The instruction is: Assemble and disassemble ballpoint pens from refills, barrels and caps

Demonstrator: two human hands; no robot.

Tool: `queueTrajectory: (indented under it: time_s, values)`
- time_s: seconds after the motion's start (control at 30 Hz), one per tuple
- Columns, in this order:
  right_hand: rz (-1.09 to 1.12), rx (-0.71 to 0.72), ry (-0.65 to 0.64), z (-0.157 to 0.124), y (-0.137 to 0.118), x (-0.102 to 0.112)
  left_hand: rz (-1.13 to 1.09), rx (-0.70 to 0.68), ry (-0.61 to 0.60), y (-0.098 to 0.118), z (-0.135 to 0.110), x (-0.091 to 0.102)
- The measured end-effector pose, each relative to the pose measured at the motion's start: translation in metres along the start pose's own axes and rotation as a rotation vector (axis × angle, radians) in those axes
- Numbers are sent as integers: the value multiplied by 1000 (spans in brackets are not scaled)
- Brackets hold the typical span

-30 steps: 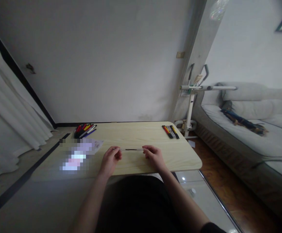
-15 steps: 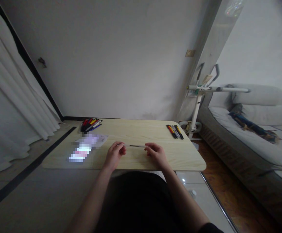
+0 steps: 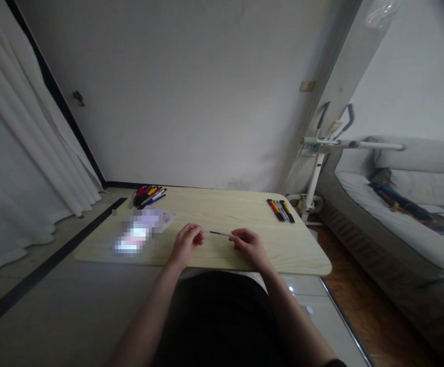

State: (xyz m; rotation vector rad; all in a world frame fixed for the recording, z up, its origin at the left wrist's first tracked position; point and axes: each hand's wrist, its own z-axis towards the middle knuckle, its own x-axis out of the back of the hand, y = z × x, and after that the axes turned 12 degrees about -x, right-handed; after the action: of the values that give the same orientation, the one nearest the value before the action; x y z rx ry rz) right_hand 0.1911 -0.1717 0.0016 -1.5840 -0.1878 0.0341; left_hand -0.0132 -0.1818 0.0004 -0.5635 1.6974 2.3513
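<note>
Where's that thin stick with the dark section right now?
In the head view, below centre, the thin stick runs between the left hand and the right hand, pinched by both, over the table.

Cannot trace the thin rod (image 3: 219,233) to its tips: partly covered by left fingers (image 3: 198,237) and right fingers (image 3: 238,239). Cannot identify the pixelated patch (image 3: 135,233) on the tabletop (image 3: 206,206). Cannot count the heaped pens (image 3: 151,195): too small. Cannot view curtain (image 3: 23,168) or sofa (image 3: 428,186) whole: cut off left and right.

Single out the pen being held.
The slim pen between the left hand and right hand; the others lie in the left pile and right row.
</note>
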Motion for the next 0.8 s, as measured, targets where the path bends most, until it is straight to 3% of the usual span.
queueTrajectory:
  time_s: [0.8]
  values:
    - [52, 4, -6, 2, 5, 1, 34, -2, -14, 2, -2, -2]
